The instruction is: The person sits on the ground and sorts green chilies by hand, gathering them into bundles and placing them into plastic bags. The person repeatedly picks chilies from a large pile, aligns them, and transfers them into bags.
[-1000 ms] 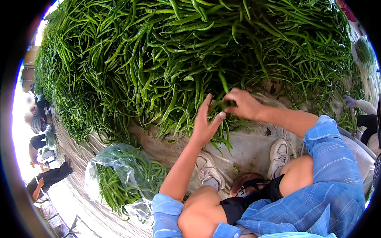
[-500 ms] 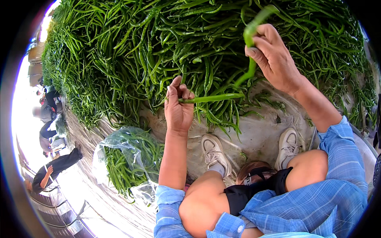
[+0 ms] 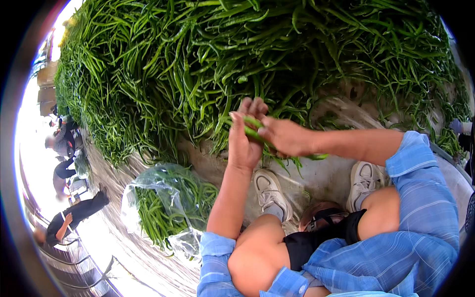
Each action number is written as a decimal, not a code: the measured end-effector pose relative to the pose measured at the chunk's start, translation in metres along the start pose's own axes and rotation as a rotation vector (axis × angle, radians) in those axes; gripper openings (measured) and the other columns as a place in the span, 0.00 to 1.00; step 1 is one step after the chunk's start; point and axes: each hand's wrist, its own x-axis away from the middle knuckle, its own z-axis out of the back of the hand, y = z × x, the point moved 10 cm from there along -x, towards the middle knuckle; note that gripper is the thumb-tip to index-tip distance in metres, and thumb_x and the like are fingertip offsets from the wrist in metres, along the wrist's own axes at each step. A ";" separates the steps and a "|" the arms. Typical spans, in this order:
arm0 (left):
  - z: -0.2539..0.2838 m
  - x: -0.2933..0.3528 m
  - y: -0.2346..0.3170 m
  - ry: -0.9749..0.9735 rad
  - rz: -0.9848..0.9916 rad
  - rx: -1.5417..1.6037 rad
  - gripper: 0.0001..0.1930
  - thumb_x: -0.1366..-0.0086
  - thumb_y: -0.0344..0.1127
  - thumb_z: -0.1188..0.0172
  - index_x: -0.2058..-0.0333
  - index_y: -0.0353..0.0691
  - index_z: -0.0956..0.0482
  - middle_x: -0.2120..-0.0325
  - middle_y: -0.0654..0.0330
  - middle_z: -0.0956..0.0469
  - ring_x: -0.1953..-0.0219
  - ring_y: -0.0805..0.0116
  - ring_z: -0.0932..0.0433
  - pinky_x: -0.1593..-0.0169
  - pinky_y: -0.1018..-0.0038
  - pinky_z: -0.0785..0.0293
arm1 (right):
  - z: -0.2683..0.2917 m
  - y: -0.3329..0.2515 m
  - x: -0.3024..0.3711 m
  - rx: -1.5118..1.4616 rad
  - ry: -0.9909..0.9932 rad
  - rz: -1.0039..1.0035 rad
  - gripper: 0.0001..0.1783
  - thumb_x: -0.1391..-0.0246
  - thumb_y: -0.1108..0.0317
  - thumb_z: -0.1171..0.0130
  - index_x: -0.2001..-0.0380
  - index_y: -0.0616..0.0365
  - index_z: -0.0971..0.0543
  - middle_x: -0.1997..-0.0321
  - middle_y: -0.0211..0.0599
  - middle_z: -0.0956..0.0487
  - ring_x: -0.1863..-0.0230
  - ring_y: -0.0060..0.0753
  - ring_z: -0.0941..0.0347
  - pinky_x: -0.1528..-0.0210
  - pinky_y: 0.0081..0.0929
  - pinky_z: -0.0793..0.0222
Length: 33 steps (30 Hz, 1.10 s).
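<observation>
My two hands meet just in front of a large heap of long green chili peppers (image 3: 198,64). In my left hand (image 3: 245,146), palm up with curled fingers, lie green chili peppers (image 3: 253,129) held between thumb and fingers. Coming in from the right, my right hand (image 3: 289,137) is closed on the chili peppers at the same spot, its fingertips touching my left palm. Motion blurs the fingers of both hands, and how many peppers each holds cannot be told. A pepper end sticks out below my right wrist.
A clear plastic bag (image 3: 173,173) partly filled with green peppers stands left of my feet. My shoes (image 3: 271,192) rest on a pale plastic sheet (image 3: 326,171). Several people are at the far left, one person (image 3: 76,218) in dark clothes. Another person's gloved hand (image 3: 456,125) shows at the right edge.
My right hand has come down and left with its chili pepper to meet my left hand. My left hand has moved slightly right and lower.
</observation>
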 end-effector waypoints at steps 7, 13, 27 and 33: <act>0.025 0.020 0.016 0.217 -0.048 0.258 0.17 0.33 0.56 0.50 0.71 0.49 0.33 0.80 0.71 0.41 0.76 0.76 0.37 0.53 0.68 0.28 | -0.036 0.003 0.026 0.154 -0.310 0.082 0.27 0.42 0.54 0.45 0.58 0.71 0.38 0.69 0.61 0.24 0.65 0.63 0.26 0.61 0.46 0.31; 0.040 0.042 0.025 0.143 0.015 0.286 0.21 0.31 0.57 0.54 0.77 0.49 0.38 0.87 0.74 0.51 0.87 0.81 0.53 0.81 0.81 0.51 | -0.008 0.013 0.009 0.180 -0.322 0.367 0.26 0.39 0.51 0.56 0.76 0.66 0.28 0.76 0.54 0.25 0.75 0.58 0.28 0.69 0.45 0.31; 0.050 0.046 -0.006 0.156 0.149 0.131 0.19 0.29 0.54 0.55 0.73 0.48 0.33 0.87 0.73 0.47 0.87 0.81 0.50 0.80 0.81 0.49 | 0.138 0.084 -0.112 1.171 0.506 0.120 0.22 0.54 0.66 0.38 0.52 0.52 0.26 0.48 0.39 0.32 0.43 0.45 0.38 0.47 0.47 0.39; 0.059 0.041 -0.035 0.210 0.228 0.110 0.15 0.30 0.51 0.51 0.61 0.45 0.27 0.84 0.72 0.44 0.84 0.81 0.47 0.76 0.81 0.46 | 0.131 0.091 -0.116 1.141 0.368 0.106 0.25 0.51 0.62 0.41 0.47 0.49 0.29 0.43 0.34 0.32 0.40 0.41 0.39 0.39 0.50 0.48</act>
